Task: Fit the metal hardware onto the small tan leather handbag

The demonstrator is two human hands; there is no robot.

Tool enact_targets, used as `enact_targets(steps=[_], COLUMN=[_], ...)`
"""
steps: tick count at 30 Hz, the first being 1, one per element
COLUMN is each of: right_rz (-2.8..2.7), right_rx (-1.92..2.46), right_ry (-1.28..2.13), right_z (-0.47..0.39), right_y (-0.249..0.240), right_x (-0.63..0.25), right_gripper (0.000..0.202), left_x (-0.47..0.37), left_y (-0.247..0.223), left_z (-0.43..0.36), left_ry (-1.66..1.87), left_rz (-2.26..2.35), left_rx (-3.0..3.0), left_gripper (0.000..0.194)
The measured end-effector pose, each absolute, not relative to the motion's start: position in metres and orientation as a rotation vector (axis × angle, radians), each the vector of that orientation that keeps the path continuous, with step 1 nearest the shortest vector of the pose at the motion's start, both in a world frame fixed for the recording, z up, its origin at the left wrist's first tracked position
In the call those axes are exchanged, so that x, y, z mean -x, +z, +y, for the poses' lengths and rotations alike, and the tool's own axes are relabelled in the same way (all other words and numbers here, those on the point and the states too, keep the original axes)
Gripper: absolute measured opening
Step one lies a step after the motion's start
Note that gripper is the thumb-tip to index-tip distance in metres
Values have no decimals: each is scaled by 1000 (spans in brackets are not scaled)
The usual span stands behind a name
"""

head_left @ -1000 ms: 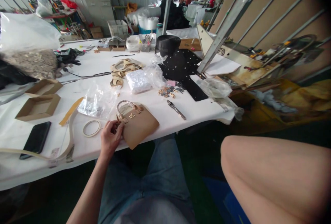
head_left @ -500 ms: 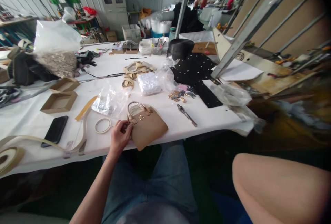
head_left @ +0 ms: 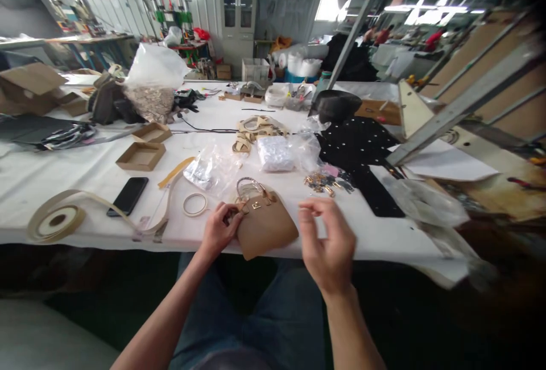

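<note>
The small tan bag (head_left: pixel 265 226) is pinched at its left edge by the left hand (head_left: pixel 218 232), while the right hand (head_left: pixel 328 242) is held loosely curled just right of it.

Readable text: none is showing anywhere in this view.
Small tan bag (head_left: pixel 265 225): its gold clasp is showing no lettering that can be made out.
Black phone (head_left: pixel 128 196), left of the small tan bag: its screen is lying dark, carrying no characters.
Cardboard trays (head_left: pixel 143 153), behind the black phone: their sides are showing no print.
Far wall behind the bench (head_left: pixel 63 159): any signs are blurring beyond reading.
</note>
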State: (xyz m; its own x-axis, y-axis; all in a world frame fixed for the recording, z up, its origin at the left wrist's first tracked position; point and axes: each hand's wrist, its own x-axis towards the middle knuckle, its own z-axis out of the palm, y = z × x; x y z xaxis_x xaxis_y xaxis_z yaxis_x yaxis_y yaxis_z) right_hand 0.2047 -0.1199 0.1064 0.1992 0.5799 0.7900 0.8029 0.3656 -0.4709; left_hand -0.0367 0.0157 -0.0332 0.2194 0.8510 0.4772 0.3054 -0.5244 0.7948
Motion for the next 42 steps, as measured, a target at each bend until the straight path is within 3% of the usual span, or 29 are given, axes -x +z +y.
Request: enact_targets(steps=[5,9,14,20,27,33,39,42], right_rz=[-1512,-1505,-1644,-1743,-1785,-1767,-1832,-1832], right_rx=[1465,1491,1455,1328,1294,1293,1218,1126], right_ry=[-151,-129,-64,72,123,193,314,340], right_z=[-89,-95,-108,-97,-88,-67,-50,-51], right_y=[32,8,10,19,28,34,45,45], right_x=[-182,-173,-144,-95,-80,-88,-70,-59], right_gripper=[18,15,17,13,14,22,52,48], left_x=[39,49,119,190,170,163,172,175], left_y=[-36,-27,-7,-19,-30,-21,19,37], left_z=[16,13,24,46,58,52,20,2], left_ry=[1341,1440,1510,998,863,946,1115,1023], left_rz=[1074,1048,1348,1463,1453,1278,1191,1150], left_rx=[-1903,-1710,-1784,-2423,-2576,-2440,-2316,-2295], left_gripper=[22,23,22,29,3,15,16,17])
